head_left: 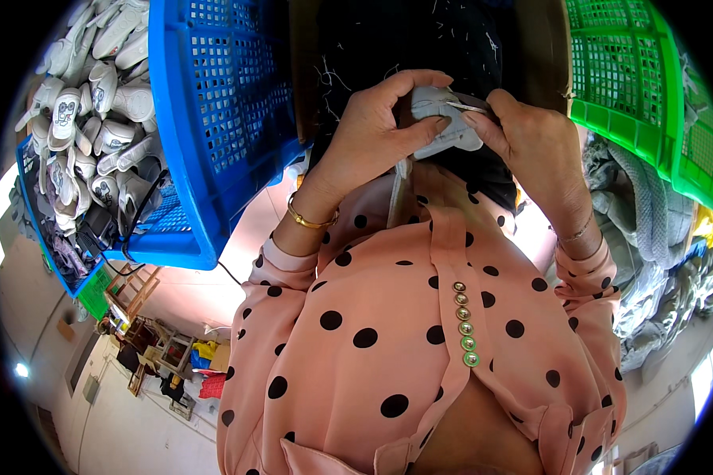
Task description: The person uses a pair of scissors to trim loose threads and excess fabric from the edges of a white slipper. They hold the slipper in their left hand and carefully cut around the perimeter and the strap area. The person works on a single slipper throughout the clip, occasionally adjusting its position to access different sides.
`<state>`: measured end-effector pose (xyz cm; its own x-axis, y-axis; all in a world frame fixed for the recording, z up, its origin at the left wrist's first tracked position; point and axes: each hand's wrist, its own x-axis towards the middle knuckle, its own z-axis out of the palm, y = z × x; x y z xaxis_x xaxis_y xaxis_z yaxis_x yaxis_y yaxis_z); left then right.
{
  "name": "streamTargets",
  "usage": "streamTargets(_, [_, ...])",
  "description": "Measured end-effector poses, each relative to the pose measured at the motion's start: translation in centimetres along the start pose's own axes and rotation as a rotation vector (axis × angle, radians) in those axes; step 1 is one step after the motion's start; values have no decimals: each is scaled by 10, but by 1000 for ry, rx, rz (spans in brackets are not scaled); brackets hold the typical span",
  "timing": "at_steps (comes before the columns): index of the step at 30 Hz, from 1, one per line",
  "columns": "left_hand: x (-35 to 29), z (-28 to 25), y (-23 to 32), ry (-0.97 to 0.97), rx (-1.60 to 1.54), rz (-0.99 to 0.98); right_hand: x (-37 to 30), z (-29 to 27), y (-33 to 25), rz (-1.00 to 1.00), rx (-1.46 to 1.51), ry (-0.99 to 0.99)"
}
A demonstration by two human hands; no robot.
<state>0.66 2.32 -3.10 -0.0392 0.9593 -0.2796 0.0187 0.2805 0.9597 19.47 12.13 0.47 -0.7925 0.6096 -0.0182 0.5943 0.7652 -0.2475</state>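
From my feed, the pale grey shoe upper (438, 105) sits between the two hands at the upper centre of the frame. The left hand (366, 131) grips it from its left side, thumb laid across the face, forefinger curled along the top edge. On the other side, the right hand (540, 142) is closed, thumb and forefinger pinching what I read as a slim pointed tool (469, 106) that reaches over the upper's right part. I cannot tell whether the right thumb touches the upper itself.

For room, I have the black lap cloth (404, 39), flecked with loose white threads, spreading beyond the hands to the top of the frame. The blue crate (214, 190) bounds me at upper left, its lower corner near the left wrist; the green crate (622, 127) bounds me at upper right, its edge near the right hand. Below, the polka-dot blouse (364, 309) closes in just under the upper. White shoe uppers (115, 107) heap at far upper left; grey uppers (650, 214) bunch at right.
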Motion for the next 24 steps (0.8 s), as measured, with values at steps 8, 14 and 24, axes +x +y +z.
streamTargets(8, [2, 1, -10, 34, -16, 80, 1, -1, -1, -4, -5, 3])
streamTargets(14, [2, 1, -8, 31, -22, 87, 1, 0, -1, 13, 5, -4])
streamTargets(24, [0, -2, -5, 6, 10, 37, -2, 33, -1, 84, 363, 91])
